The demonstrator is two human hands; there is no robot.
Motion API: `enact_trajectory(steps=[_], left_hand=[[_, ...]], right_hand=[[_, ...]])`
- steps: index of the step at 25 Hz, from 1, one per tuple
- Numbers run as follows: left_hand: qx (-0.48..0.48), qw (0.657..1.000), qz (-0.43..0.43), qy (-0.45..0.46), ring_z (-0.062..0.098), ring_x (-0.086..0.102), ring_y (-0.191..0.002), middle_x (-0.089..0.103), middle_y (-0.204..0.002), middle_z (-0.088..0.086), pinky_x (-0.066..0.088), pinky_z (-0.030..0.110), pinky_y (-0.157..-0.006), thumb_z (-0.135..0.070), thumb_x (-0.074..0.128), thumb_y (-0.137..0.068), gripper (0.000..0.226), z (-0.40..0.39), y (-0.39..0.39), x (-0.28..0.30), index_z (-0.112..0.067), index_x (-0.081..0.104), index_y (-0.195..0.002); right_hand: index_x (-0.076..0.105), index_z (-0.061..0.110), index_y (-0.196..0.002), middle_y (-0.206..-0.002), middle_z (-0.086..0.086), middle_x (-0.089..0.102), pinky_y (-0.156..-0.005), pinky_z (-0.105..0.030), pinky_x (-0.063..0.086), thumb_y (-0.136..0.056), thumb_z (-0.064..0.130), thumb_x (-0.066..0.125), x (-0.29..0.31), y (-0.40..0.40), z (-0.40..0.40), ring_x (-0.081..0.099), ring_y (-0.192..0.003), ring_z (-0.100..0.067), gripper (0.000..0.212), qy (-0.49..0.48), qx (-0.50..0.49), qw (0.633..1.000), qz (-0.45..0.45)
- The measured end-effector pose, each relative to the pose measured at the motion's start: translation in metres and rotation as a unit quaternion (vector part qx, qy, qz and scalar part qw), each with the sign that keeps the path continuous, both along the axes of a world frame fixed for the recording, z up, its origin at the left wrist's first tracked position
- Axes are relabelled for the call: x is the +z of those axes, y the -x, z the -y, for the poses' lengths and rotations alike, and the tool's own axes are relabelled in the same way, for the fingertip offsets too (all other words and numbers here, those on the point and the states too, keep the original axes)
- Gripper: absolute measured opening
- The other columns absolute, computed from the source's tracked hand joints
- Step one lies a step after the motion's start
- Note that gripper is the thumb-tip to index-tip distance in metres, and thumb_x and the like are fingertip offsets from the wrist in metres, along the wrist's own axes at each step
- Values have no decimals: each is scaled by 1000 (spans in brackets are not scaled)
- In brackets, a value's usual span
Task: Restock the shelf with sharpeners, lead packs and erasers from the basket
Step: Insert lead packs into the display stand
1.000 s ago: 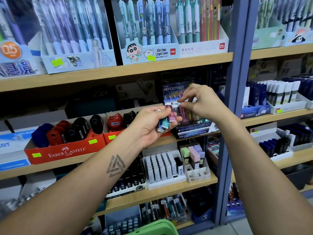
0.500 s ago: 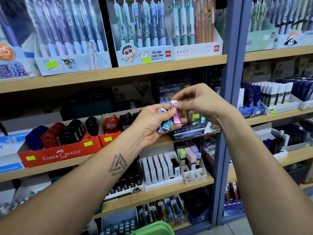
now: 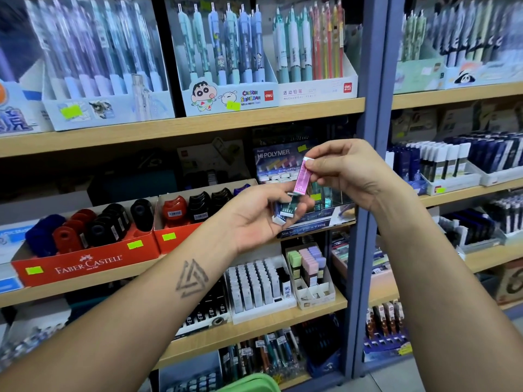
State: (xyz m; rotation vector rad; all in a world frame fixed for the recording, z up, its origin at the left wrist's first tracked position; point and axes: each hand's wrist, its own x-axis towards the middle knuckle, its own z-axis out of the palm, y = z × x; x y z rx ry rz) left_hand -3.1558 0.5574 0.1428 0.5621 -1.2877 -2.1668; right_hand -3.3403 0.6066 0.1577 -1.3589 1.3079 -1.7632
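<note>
My right hand [image 3: 348,174] pinches a slim pink eraser [image 3: 300,177] by its white top end, held upright in front of the middle shelf. Just below and left of it, my left hand [image 3: 254,219] grips a small bundle of dark slim erasers [image 3: 285,212] in its curled fingers. Behind both hands stands the HI-POLYMER eraser display box [image 3: 278,162], partly hidden by them. The green basket [image 3: 249,383] shows only its rim at the bottom edge.
Red Faber-Castell trays [image 3: 85,264] of sharpeners sit left of the hands. A white rack of lead packs [image 3: 254,284] and a box of pastel erasers [image 3: 308,264] stand on the shelf below. A blue upright post [image 3: 370,193] divides the shelving. Pen displays fill the top shelf.
My right hand has drawn the pink eraser up and away from the bundle in my left hand, lifting it to the right. My left hand has dropped slightly.
</note>
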Motion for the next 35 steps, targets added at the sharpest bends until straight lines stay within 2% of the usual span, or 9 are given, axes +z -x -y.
enact_trajectory(steps=[3, 5, 10, 12, 17, 21, 25, 30, 35], left_hand=[[11, 1000, -2, 27, 44, 71, -93, 61, -118, 37, 63, 41, -70, 19, 41, -93, 50, -2, 0, -3, -3, 45, -137], [20, 998, 17, 61, 44, 70, -98, 62, -117, 37, 62, 46, -76, 19, 44, -93, 42, -4, -2, -3, 5, 48, -132], [75, 992, 3, 100, 35, 73, -88, 67, -109, 34, 62, 40, -75, 15, 47, -95, 22, 3, -15, 3, 15, 57, -114], [114, 989, -31, 84, 35, 73, -86, 67, -105, 36, 63, 38, -72, 14, 47, -95, 21, 12, -21, 8, 14, 55, -114], [185, 979, -10, 79, 36, 73, -81, 70, -87, 26, 63, 42, -65, 12, 45, -98, 17, 36, -24, 20, 7, 53, -112], [186, 978, 41, 82, 32, 73, -73, 69, -92, 20, 62, 43, -60, 6, 44, -101, 17, 51, -19, 28, -4, 50, -113], [182, 979, 61, 74, 31, 70, -72, 64, -96, 26, 59, 30, -51, 13, 48, -97, 11, 67, -14, 37, 6, 50, -106], [204, 974, 69, 64, 41, 70, -79, 58, -108, 32, 62, 36, -55, 20, 52, -90, 40, 78, -12, 44, 7, 41, -126], [204, 973, 89, 56, 41, 73, -76, 57, -118, 35, 57, 29, -48, 15, 55, -92, 34, 83, -21, 42, 5, 43, -122]], right_hand=[[71, -3, -95, -75, -14, 71, -55, -25, 52, -80, -4, 75, 2, 6, -5, 62, -60, -19, 15, -11, -33, 998, -46], [70, -2, -94, -75, -15, 70, -55, -25, 52, -81, -4, 75, 4, 5, -7, 62, -59, -19, 14, -10, -36, 998, -47], [66, -3, -100, -73, -11, 69, -66, -28, 60, -85, -4, 73, 3, 4, 2, 69, -64, -22, 16, 114, -108, 987, 41], [65, -3, -104, -77, -9, 67, -72, -30, 61, -87, -5, 70, -1, 7, 9, 71, -68, -23, 17, 131, -138, 981, 27], [69, 17, -90, -81, -8, 69, -77, -35, 60, -89, -1, 69, -10, 2, 35, 75, -78, -25, 18, 92, -178, 979, -42], [68, 31, -81, -76, 2, 70, -74, -37, 60, -86, 11, 76, -16, -5, 62, 69, -75, -15, 23, 53, -220, 962, -154], [70, 25, -87, -80, 7, 69, -72, -25, 54, -87, 13, 75, -7, -11, 76, 65, -78, -7, 13, 14, -227, 944, -239], [69, 21, -84, -78, 6, 69, -73, -23, 53, -85, 10, 77, 14, -9, 95, 67, -78, -9, 13, -90, -163, 921, -343], [71, 27, -88, -86, 7, 71, -83, -32, 57, -87, 15, 75, 27, -14, 112, 67, -88, -14, 12, -143, -151, 881, -424]])
